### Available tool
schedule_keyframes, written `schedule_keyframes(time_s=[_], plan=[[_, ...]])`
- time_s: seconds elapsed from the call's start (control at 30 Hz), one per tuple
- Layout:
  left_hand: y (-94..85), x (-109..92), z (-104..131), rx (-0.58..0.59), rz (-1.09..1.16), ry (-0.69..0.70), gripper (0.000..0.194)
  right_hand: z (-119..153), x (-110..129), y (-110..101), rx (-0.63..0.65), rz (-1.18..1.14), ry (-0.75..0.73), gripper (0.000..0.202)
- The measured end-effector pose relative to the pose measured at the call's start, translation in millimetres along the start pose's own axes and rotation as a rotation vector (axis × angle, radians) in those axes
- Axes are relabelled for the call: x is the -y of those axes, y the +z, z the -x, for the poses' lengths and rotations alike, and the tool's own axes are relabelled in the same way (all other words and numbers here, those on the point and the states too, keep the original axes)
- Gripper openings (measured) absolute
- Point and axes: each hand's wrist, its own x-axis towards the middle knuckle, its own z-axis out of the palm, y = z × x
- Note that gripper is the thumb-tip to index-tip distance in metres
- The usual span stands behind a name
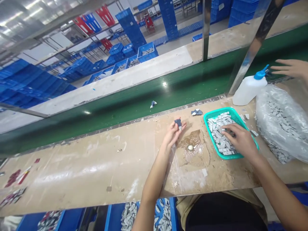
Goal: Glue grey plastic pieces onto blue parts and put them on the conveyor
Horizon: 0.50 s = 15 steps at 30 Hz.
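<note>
My left hand (172,132) is closed around a small dark blue and white piece (178,123), held up above the bench. The fingers of my right hand (234,136) reach down into a turquoise basket (206,119), pinched at the light grey and white pieces (222,123) inside; whatever lies between the fingertips is too small to make out. Between the hands, a cardboard sheet (203,155) bears a shiny brown wet patch and a small round light object (190,148). Another dark blue and white piece (196,112) rests behind it.
A white bottle (249,91) with a blue nozzle and a clear bag of pieces (284,118) stand at the right. Another person's hand (290,68) is beside the bottle. A green belt (130,107) runs behind the bench, carrying a blue and white piece (153,104).
</note>
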Motion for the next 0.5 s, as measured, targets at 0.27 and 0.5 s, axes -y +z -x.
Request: schedule_keyframes(time_s=[0.27,0.5], plan=[[8.1,4,42,0.136,0.436,-0.230,0.034,9,1,0,-0.088,-0.313,0.306,0.036],[19.8,9,54,0.081,0.240,-0.154,0.050,8,21,-4,-0.036,-0.775,0.490,0.032]])
